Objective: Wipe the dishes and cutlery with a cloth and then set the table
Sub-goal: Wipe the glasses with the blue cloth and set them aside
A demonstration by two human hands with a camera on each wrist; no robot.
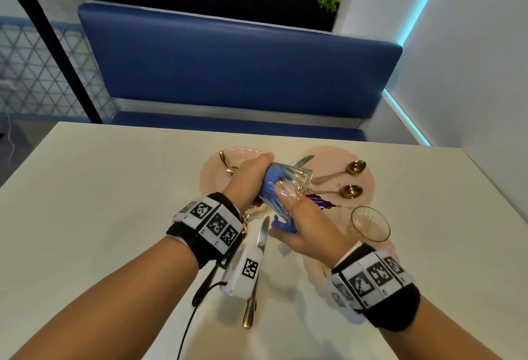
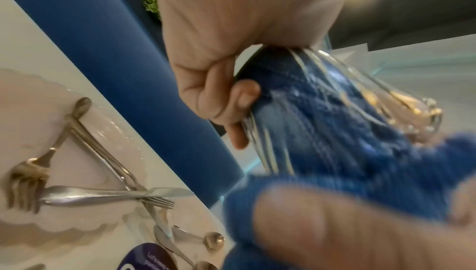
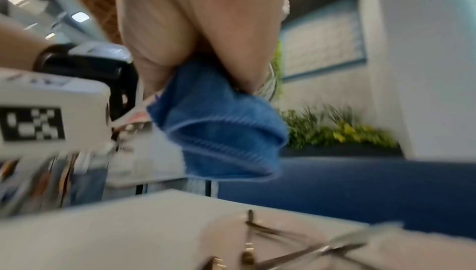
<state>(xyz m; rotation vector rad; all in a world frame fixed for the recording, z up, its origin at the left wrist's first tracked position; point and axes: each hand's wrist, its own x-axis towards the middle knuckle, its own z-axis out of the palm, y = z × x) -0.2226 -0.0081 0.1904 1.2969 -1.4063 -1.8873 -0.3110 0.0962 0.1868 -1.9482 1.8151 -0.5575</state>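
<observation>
We are in the wiping step, with a glass (image 1: 288, 185) held above the middle of the worktop (image 1: 114, 188). Our left hand (image 1: 248, 176) is curled round the glass body, its base tipped toward 1 o'clock. The blue cloth (image 1: 270, 185) is stuffed inside the glass, and its tail hangs out of the mouth toward 6 o'clock. Our right hand (image 1: 308, 231) pinches that tail at the mouth, so both hands are clamped, close together, one on the glass and one on the cloth.

A second glass (image 1: 370, 223) lies on its side at 3 o'clock of the hands, untouched. Two spoons (image 1: 343, 172) rest on a pink plate (image 1: 363, 188) at 1 o'clock; a knife (image 1: 261, 238) lies at 6 o'clock; forks (image 2: 28, 174) lie crossed on another plate.

We judge the task early: nothing looks set out yet. The next move calls for twisting the cloth round inside, then drawing it out while the left hand keeps firm hold, since the ribbed glass could slip.
</observation>
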